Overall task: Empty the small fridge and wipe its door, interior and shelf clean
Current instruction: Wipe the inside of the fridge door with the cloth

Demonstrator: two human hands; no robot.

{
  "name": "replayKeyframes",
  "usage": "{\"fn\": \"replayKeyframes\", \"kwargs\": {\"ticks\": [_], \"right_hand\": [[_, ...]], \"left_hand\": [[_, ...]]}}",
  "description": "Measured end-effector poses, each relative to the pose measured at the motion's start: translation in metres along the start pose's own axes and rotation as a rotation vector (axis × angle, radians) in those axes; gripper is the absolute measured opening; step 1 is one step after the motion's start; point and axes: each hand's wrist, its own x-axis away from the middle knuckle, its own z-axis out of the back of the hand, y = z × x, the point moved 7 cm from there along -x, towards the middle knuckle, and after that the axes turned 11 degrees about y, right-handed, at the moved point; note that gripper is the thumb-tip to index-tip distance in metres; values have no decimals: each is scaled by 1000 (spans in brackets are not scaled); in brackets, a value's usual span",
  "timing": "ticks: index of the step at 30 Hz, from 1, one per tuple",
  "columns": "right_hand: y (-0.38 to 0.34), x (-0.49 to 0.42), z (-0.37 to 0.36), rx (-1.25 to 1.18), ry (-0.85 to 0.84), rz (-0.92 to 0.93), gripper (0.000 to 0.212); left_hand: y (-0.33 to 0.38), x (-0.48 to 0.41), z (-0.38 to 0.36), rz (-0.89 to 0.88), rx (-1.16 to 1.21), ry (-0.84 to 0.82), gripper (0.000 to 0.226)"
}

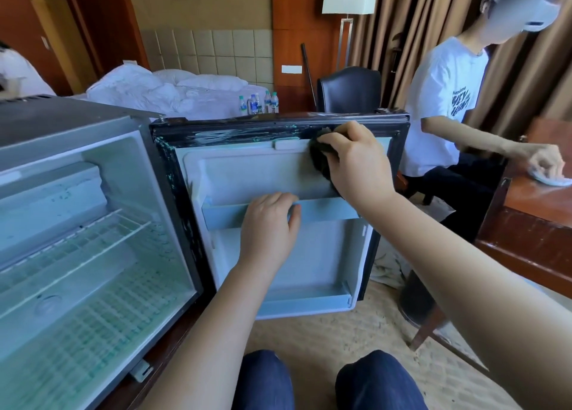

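The right hand [356, 159] bunches a soft, limp dark cloth [319, 159] against the top of the open fridge door [309, 255]. The left hand [269, 221] curls over the stiff door rail [328, 213], likely steadying a light, free-swinging panel beside the emptied fridge [62, 122].

One fridge [66, 117], two hands [268, 224] [356, 159], perhaps five bottles [254, 104] (distant)

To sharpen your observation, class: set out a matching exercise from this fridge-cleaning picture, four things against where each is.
Things: 1 left hand; 2 dark cloth; 3 water bottles; 4 wire shelf.
Places: A inside the open fridge; B beyond the door and its top edge; C on the middle rail; D in the grip of the right hand.
Pairs: 1-C; 2-D; 3-B; 4-A.
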Motion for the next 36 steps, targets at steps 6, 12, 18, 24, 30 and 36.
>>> {"fn": "replayKeyframes", "kwargs": {"ticks": [6,12,18,24,30,36], "right_hand": [[-23,-5,-13,-155,88,-179,18],[-48,-19,-30,-159,-3,92,17],[-12,-10,-18,-246,-180,-112,19],[-7,22,-6,-677,-214,-469,23],[-6,41,-24,-703,-337,-410,11],[18,70,-30,-363,-256,-244,10]], "left_hand": [[1,1,0,-24,-3,-17,34],[1,2,-8,-79,-6,-99,42],[-15,8,23,3,262,22,35],[-6,-12,51,272,485,79,33],[-12,-25,55,450,304,130,14],[-24,-54,98,429,149,422,8]]}}
